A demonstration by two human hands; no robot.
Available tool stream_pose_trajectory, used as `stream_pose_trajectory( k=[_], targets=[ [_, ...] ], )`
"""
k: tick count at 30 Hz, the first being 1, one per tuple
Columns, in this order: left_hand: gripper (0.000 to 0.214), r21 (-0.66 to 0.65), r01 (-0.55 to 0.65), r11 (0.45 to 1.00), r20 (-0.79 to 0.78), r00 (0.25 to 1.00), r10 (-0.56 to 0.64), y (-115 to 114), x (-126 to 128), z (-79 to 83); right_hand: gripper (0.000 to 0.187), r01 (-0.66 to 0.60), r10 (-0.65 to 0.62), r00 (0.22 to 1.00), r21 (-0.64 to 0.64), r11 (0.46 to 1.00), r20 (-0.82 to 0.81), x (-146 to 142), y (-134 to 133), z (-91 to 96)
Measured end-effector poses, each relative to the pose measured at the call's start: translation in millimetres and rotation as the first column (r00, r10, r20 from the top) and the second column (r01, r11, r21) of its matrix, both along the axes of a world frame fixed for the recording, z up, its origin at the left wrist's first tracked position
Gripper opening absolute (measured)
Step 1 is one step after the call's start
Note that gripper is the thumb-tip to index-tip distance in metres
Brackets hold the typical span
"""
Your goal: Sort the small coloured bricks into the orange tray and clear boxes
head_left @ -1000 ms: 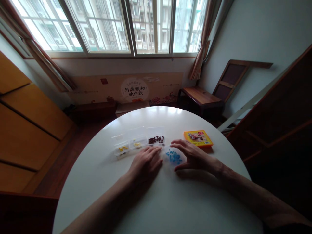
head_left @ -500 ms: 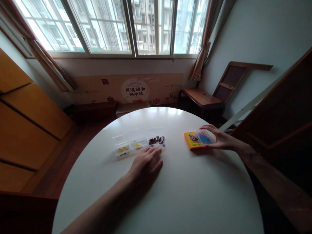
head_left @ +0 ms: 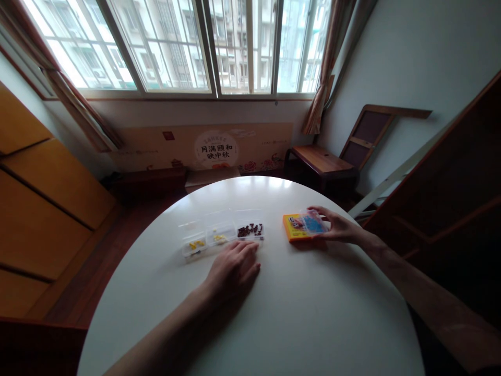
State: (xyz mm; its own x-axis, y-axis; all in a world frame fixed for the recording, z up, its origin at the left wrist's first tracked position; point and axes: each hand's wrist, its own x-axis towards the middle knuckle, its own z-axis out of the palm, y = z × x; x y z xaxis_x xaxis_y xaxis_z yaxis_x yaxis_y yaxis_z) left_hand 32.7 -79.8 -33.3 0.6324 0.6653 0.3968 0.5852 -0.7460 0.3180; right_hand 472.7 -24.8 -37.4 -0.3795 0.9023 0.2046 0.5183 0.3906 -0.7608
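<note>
My right hand [head_left: 338, 225] grips a small clear plastic box with blue pieces [head_left: 314, 223] between thumb and fingers. That box lies over the right part of a yellow-orange box [head_left: 293, 230] printed with dark characters; I cannot tell whether the fingers also hold the yellow one. My left hand [head_left: 235, 263] lies palm down on the table, its fingers stretched out just in front of three clear plastic boxes with raised lids. Dark brown pieces [head_left: 250, 230] are in the right one, pale yellow pieces [head_left: 219, 238] in the middle one and bright yellow pieces [head_left: 197, 244] in the left one.
The white round table [head_left: 297, 303] carries all the boxes. Beyond its far edge are a low cardboard box [head_left: 211, 176], a printed panel [head_left: 156, 138] below the window, and a wooden chair [head_left: 323, 159]. A wooden cabinet [head_left: 58, 209] stands at the left.
My right hand has moved left across the table, and the yellow-orange box and the clear box with blue pieces have shifted left with it. The left hand has stayed nearly still.
</note>
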Motion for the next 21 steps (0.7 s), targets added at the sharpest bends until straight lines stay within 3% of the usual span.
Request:
stream_pose_trajectory(
  k=[7,13,21],
  targets=[
    [0.043,-0.001,0.009,1.000,0.010,1.000,-0.009,-1,-1,0.2,0.099,-0.098,0.098,0.994,-0.005,0.995,0.046,-12,17,12.2],
    [0.040,-0.011,0.009,1.000,-0.002,1.000,-0.009,-1,0,3.1,0.103,-0.080,0.083,0.996,-0.072,0.994,0.036,0,11,14.7],
    [0.041,-0.008,0.008,1.000,0.004,1.000,-0.008,1,-1,-0.8,0.103,-0.071,0.071,0.995,-0.010,0.997,0.073,2,14,11.0]
  ],
)
